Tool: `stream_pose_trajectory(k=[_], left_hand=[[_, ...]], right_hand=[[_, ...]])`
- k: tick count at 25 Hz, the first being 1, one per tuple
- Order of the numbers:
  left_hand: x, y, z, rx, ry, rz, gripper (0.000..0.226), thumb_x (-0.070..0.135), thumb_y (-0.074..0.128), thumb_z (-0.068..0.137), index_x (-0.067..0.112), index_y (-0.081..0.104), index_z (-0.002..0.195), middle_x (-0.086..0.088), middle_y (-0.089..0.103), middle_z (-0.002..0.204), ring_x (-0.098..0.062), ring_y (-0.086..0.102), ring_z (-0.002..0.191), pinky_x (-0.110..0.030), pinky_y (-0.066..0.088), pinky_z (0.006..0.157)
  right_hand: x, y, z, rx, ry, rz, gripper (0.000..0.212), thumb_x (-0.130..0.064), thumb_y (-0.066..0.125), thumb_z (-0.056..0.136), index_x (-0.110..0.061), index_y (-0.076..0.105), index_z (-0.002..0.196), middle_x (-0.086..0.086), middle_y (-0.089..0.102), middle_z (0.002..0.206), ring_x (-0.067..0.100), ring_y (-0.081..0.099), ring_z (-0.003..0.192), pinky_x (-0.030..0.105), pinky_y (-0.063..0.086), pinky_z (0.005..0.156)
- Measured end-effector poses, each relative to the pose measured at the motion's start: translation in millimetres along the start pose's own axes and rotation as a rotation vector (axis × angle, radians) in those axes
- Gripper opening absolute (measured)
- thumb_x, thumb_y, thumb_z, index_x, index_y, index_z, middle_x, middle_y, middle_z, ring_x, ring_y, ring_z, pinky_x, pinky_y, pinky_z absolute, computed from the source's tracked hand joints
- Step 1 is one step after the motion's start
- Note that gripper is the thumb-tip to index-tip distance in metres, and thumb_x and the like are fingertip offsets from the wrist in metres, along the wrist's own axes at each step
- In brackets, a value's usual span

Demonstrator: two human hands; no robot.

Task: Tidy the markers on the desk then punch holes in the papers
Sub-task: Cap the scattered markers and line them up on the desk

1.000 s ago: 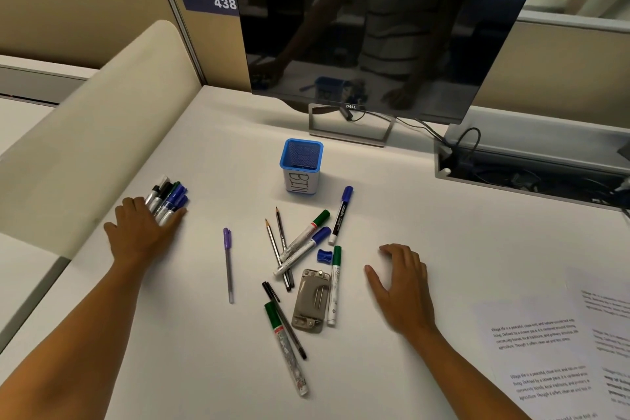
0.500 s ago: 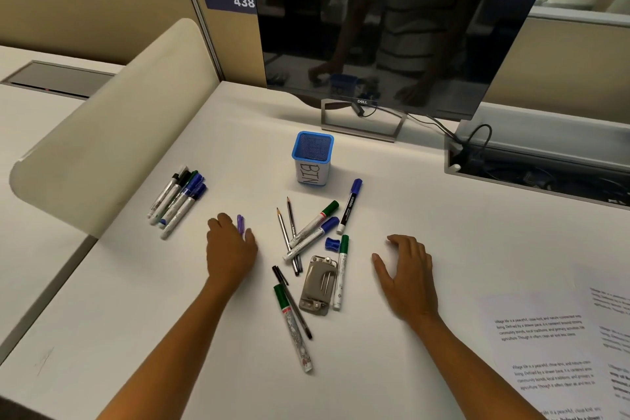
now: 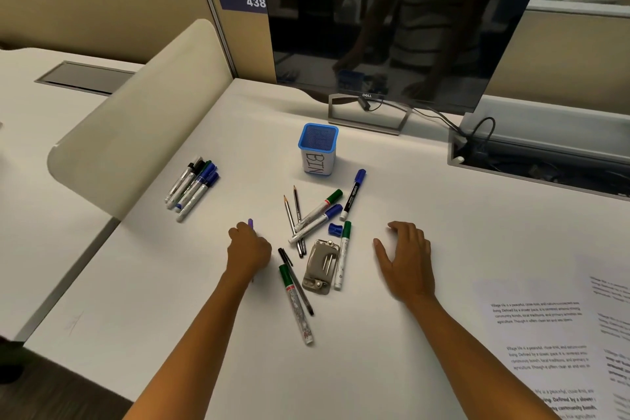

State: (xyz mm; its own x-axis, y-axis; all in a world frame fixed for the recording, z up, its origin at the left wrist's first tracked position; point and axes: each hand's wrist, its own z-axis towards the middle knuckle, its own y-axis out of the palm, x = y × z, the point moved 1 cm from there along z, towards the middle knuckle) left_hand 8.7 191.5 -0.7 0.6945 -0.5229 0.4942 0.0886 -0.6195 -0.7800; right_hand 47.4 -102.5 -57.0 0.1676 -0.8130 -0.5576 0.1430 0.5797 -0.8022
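Note:
My left hand is closed around a purple pen, whose cap pokes out past the knuckles. A neat group of several markers lies at the left by the divider. Loose markers, two pencils and a blue sharpener are scattered mid-desk around a grey hole punch. A green-capped marker lies nearest me. My right hand rests flat and open on the desk, right of the punch. Printed papers lie at the right.
A blue-rimmed cup labelled BIN stands behind the scattered pens. A monitor on a stand fills the back. A cable tray sits at the back right; a cream divider borders the left.
My left hand left the grouped markers, moved right to the purple pen and has now curled shut on it. The right hand stayed put.

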Motion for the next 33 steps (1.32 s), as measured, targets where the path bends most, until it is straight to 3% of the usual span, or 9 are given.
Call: stream_pose_trajectory(k=[4,7,10,14,19,23,26,29,33], left_hand=[[-8,19,-48,-0.141,-0.106,0.04,0.063,0.039,0.055,0.096,-0.004,0.032,0.135,-0.023,0.051,0.135,-0.039,0.054,0.121,-0.037,0.042,0.088],[-12,37,-70,-0.176,-0.122,0.11,0.068,0.056,0.06,0.088,0.002,0.044,0.127,-0.015,0.061,0.121,-0.031,0.06,0.107,-0.032,0.043,0.077],[-10,45,-82,-0.108,-0.081,0.153,0.039,0.042,0.06,0.091,0.009,0.056,0.11,-0.008,0.064,0.104,-0.025,0.058,0.088,-0.029,0.043,0.071],[-6,52,-89,-0.05,-0.041,0.188,0.032,0.03,0.052,0.094,0.005,0.056,0.115,-0.013,0.059,0.115,-0.031,0.06,0.103,-0.031,0.042,0.074],[-7,61,-90,0.038,0.018,0.207,0.024,0.015,0.044,0.098,0.005,0.047,0.119,-0.014,0.056,0.12,-0.029,0.055,0.109,-0.034,0.046,0.083],[-3,53,-87,0.048,0.071,0.279,0.025,0.009,0.041,0.097,0.005,0.04,0.122,-0.015,0.063,0.112,-0.031,0.057,0.102,-0.039,0.046,0.085],[14,31,-81,0.117,0.124,0.271,0.027,0.013,0.043,0.097,0.007,0.037,0.122,-0.013,0.065,0.103,-0.034,0.062,0.089,-0.04,0.043,0.084],[44,17,-70,0.136,0.243,0.12,0.021,0.021,0.048,0.096,0.011,0.043,0.114,-0.014,0.065,0.095,-0.03,0.057,0.073,-0.036,0.045,0.068],[90,24,-34,0.018,0.372,0.207,0.034,0.035,0.063,0.09,0.016,0.048,0.113,-0.005,0.061,0.1,-0.022,0.059,0.081,-0.031,0.045,0.063]], right_hand=[[-1,-1,0,0.011,-0.013,-0.005,0.033,-0.042,0.058,0.092,-0.02,0.053,0.116,-0.005,0.059,0.117,0.016,0.053,0.107,0.03,0.039,0.095],[-1,-2,0,0.012,-0.018,0.002,0.032,-0.041,0.058,0.092,-0.019,0.054,0.115,-0.004,0.059,0.116,0.016,0.053,0.106,0.03,0.039,0.095],[-3,-3,-1,0.009,-0.018,0.005,0.03,-0.042,0.058,0.092,-0.02,0.054,0.112,-0.005,0.059,0.114,0.016,0.053,0.105,0.03,0.038,0.093],[-12,-3,-5,-0.007,0.014,0.026,0.031,-0.046,0.058,0.091,-0.02,0.056,0.109,-0.006,0.058,0.111,0.017,0.053,0.104,0.029,0.036,0.091],[-61,13,-12,-0.151,0.053,-0.095,0.048,-0.071,0.048,0.083,-0.025,0.055,0.091,-0.01,0.055,0.091,0.014,0.049,0.087,0.033,0.036,0.08],[-73,13,-3,-0.273,0.151,-0.067,0.039,-0.055,0.054,0.09,-0.018,0.06,0.101,-0.001,0.06,0.104,0.018,0.056,0.1,0.032,0.045,0.083],[-67,6,0,-0.31,0.156,-0.06,0.032,-0.042,0.057,0.092,-0.014,0.058,0.106,0.002,0.059,0.106,0.02,0.057,0.096,0.031,0.046,0.074],[-58,2,-3,-0.296,0.142,0.029,0.02,-0.034,0.056,0.093,-0.014,0.055,0.095,-0.001,0.055,0.093,0.015,0.052,0.077,0.021,0.036,0.06],[-38,-3,3,-0.27,0.3,0.301,0.025,-0.03,0.058,0.095,-0.015,0.052,0.077,-0.007,0.05,0.068,0.008,0.046,0.059,0.012,0.032,0.051]])
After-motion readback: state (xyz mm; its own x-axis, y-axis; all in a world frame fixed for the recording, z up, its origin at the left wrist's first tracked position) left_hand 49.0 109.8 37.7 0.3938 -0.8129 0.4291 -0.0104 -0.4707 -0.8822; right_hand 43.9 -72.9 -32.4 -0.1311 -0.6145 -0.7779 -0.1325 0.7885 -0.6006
